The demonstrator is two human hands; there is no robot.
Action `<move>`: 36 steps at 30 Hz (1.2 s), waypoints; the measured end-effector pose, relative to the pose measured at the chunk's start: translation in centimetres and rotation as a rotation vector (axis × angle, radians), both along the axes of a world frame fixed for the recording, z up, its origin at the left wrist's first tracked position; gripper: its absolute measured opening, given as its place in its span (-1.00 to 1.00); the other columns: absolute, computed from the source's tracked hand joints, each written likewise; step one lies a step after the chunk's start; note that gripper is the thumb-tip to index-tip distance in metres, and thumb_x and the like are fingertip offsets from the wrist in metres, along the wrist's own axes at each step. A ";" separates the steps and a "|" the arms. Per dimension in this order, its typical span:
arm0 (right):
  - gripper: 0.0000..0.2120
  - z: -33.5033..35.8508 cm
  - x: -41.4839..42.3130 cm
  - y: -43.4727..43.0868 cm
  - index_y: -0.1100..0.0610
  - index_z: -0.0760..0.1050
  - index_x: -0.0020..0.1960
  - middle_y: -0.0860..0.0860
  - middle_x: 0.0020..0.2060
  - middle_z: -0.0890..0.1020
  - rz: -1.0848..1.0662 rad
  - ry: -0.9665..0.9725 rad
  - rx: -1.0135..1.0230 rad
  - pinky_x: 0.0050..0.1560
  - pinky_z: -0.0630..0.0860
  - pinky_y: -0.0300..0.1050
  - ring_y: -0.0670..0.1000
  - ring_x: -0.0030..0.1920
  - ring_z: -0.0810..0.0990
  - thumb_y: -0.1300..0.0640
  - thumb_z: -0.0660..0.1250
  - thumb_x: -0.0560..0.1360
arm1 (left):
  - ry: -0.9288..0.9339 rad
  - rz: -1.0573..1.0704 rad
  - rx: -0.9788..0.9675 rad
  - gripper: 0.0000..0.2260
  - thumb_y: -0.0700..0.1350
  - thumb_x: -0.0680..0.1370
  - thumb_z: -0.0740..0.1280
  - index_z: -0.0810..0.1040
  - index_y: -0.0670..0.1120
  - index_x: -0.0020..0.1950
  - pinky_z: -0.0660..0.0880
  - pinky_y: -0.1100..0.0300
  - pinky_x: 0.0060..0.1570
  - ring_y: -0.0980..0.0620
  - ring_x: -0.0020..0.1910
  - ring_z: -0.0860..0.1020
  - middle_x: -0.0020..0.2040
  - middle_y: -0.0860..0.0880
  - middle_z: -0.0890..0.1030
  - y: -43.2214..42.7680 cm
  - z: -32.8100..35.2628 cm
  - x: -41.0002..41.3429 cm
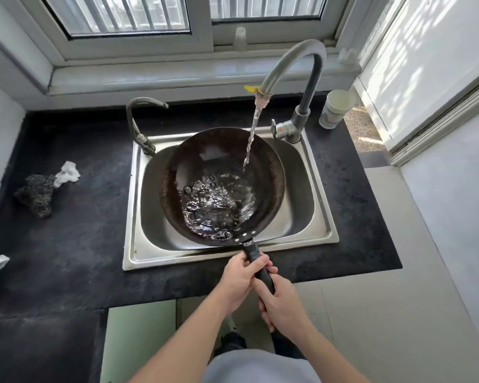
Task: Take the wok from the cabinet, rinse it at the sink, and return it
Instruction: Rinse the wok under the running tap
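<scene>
A dark round wok [221, 158] sits over the steel sink [320, 217], with rippling water pooled in its bottom. A stream of water runs from the tall curved faucet [296, 62] into the wok's right side. The wok's black handle [253, 254] points toward me over the sink's front rim. My left hand [239, 280] grips the handle close to the wok. My right hand [284, 305] grips the handle's end just behind it.
A smaller second tap [138, 125] stands at the sink's back left. A steel scourer [36, 194] and crumpled white paper [68, 172] lie on the black counter [75, 244] at left. A white cup [335, 107] stands right of the faucet. A window runs along the back.
</scene>
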State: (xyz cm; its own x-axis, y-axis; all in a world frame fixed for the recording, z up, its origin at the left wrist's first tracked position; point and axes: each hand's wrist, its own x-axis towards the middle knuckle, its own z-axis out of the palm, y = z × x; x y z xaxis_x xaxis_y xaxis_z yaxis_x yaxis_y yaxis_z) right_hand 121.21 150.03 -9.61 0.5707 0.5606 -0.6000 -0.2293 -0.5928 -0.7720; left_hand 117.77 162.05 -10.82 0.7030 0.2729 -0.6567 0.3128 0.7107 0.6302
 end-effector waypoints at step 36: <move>-0.75 -0.1 1.5 1.3 0.22 0.51 -0.09 0.05 -0.45 0.54 0.019 0.056 -0.065 -0.58 0.42 -0.16 -0.03 -0.58 0.44 0.08 0.24 0.65 | 0.116 0.055 0.012 -0.83 -0.22 0.60 0.33 0.51 -0.30 0.11 0.64 0.10 -0.07 -0.04 -0.14 0.67 -0.12 -0.16 0.63 0.3 -0.3 1.1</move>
